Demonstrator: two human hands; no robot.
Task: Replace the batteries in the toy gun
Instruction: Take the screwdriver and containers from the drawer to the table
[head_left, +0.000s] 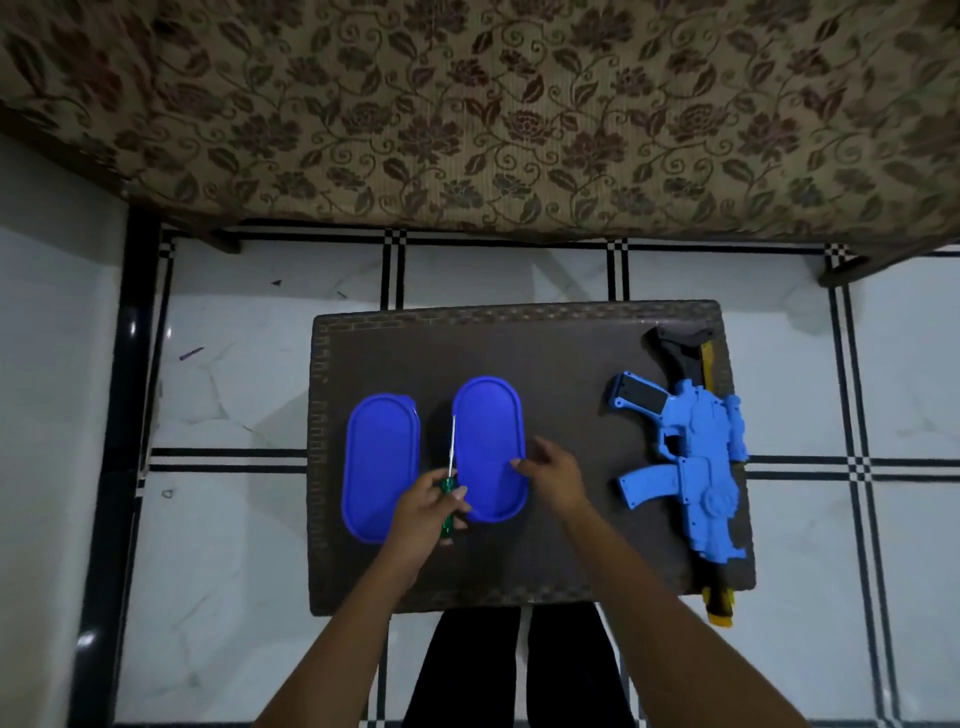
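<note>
Though screwdriver gripped, toy gun apart.

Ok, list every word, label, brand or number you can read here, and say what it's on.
None can be read.
Toy gun: no lettering shows on its blue body.
Two blue lids: plain, no label.
Screwdriver in the left hand: no marking on the handle that can be read.
Table: only a woven border pattern.

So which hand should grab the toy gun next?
Probably the right hand. It holds nothing, its fingers only touching the nearer blue lid, and the toy gun lies on its side of the table. The left hand already grips the screwdriver.
</note>
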